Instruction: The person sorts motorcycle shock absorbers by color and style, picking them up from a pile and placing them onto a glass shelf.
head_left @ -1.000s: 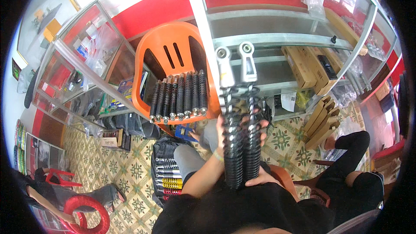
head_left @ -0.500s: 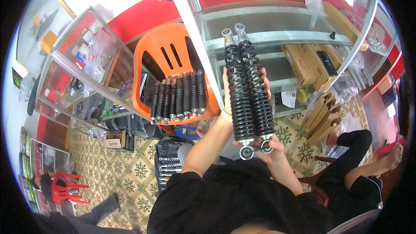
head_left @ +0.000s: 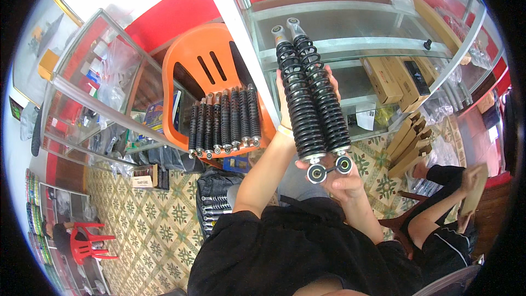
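The pair of black shock absorbers (head_left: pixel 300 98) lay side by side and slanted across both hands, silver upper ends pointing away from the wearer. The left hand (head_left: pixel 283 108) was closed around the coils from beneath, thumb along one side and fingertips curling up past the other; the right hand (head_left: pixel 344 182) cupped the lower end, its fingers bent against the two lower eyes (head_left: pixel 316 173). A second earlier the pair had been tipped up toward the camera and blurred, the bottom ends against the dark shirt (head_left: pixel 296 235); now both eyes showed clear of it, and slightly higher in view than half a second before. At the right, a co-worker's hand (head_left: pixel 470 178) had come up with a flat brown piece (head_left: pixel 472 194). The left palm was hidden behind the coils, some right fingers behind the eyes, and the co-worker's upper body was cut off by the dark rim.
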Available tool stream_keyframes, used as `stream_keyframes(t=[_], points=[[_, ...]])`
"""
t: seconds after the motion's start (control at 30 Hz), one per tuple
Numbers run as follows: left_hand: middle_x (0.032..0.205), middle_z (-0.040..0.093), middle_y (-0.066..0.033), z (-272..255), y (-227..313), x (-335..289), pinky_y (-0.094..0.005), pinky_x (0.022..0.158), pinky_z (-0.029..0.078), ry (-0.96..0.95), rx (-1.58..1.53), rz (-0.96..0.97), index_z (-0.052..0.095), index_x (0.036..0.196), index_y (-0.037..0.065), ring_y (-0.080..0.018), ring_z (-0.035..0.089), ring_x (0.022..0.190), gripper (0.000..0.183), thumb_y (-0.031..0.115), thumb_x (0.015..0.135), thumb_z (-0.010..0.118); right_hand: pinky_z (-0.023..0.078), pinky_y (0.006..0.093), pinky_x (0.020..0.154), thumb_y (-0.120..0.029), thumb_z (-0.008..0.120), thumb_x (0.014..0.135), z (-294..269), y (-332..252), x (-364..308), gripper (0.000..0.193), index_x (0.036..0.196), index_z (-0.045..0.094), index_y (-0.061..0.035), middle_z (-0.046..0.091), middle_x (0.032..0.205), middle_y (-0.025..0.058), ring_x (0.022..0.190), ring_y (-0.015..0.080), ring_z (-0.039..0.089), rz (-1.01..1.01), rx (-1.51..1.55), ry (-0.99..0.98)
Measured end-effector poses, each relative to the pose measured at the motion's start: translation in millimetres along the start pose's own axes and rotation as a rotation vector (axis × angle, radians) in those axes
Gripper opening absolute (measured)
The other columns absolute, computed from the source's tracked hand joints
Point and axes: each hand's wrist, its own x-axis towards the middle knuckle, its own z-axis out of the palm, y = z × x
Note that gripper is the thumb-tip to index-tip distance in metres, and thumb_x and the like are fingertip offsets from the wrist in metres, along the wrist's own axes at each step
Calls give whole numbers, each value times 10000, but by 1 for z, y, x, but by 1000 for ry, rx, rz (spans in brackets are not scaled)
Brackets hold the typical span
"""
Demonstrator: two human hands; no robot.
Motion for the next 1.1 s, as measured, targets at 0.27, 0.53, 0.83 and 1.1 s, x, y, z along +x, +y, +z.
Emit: stream_keyframes(t=[0.27,0.53,0.83,1.1], points=[[1092,515,-123,8,10,5,-417,879,422,75,-9,23,448,1140,4,-274,509,964,826,683,678,536,463,465,877,-19,639,698,1,-4,16,585,1202,363,89,511,1095,257,1065,431,491,21,-112,44],[1141,468,-188,7,28,5,-452,929,391,62,-126,-82,327,1231,-42,-303,483,1025,930,660,669,566,422,486,923,-117,648,722,16,-5,34,655,1242,297,67,452,1165,274,1110,457,441,46,-197,19],[1151,442,-256,2,36,13,-479,909,416,9,234,46,276,1266,-39,-357,473,1046,943,670,699,531,480,450,852,-130,626,764,15,-11,53,643,1270,267,39,438,1188,249,1072,432,481,-11,-164,42],[1143,519,-170,-27,35,-50,-445,923,398,311,347,114,399,1219,6,-296,510,1060,692,591,858,324,459,449,870,-27,536,813,5,-6,97,395,1158,369,70,526,1073,198,996,311,554,-52,-152,111]])
